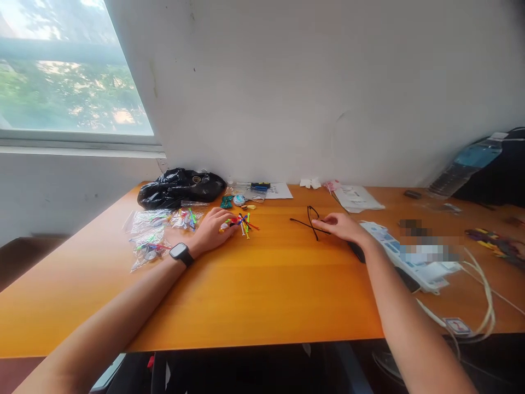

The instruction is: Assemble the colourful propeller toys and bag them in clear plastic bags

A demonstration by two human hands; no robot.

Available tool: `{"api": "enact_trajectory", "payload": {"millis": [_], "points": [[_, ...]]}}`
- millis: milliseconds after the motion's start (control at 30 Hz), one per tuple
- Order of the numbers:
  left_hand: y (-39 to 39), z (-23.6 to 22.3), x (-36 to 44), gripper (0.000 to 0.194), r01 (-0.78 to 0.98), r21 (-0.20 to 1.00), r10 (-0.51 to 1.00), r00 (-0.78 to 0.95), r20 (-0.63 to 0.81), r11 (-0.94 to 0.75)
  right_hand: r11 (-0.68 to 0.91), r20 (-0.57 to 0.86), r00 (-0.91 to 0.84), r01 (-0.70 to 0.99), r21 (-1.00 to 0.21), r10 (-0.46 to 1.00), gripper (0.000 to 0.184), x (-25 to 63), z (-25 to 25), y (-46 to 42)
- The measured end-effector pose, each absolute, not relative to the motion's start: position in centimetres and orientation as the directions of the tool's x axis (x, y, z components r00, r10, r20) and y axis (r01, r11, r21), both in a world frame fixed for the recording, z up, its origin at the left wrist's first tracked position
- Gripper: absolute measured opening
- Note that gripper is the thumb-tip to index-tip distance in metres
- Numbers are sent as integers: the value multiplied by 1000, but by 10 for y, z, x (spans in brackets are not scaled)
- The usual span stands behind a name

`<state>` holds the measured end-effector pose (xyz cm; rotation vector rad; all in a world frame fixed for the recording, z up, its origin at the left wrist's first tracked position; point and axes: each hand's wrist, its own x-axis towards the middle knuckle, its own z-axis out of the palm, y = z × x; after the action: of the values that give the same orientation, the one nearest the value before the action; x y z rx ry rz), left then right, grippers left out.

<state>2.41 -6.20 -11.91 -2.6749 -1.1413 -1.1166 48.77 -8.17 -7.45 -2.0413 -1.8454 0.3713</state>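
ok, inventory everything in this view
desk: one, orange-brown, centre
window: one, pale frame, upper left
wall: one, white, behind
bulky bag: one, black, back left
clear bags: several, multicoloured contents, left
sticks: several, multicoloured, centre
small items: several, mixed, back; unclear
glasses: one, black, right of centre
bottle: one, clear, far right
cables: several, white, right
blurred items: right, uncountable
watch: one, black strap, left wrist
hands: two, bare, left at sticks, right at glasses
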Motion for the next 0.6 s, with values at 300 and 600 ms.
{"api": "enact_trajectory", "payload": {"millis": [300, 600], "points": [[-63, -119, 24, 20, 634, 244, 619, 477, 624, -734, 37, 143, 14, 937, -347, 990, 28, 432, -98, -77], [-62, -122, 25, 15, 607, 262, 605, 470, 643, -750, 357, 264, -245, 730, -583, 933, 31, 398, -122, -81]]}}
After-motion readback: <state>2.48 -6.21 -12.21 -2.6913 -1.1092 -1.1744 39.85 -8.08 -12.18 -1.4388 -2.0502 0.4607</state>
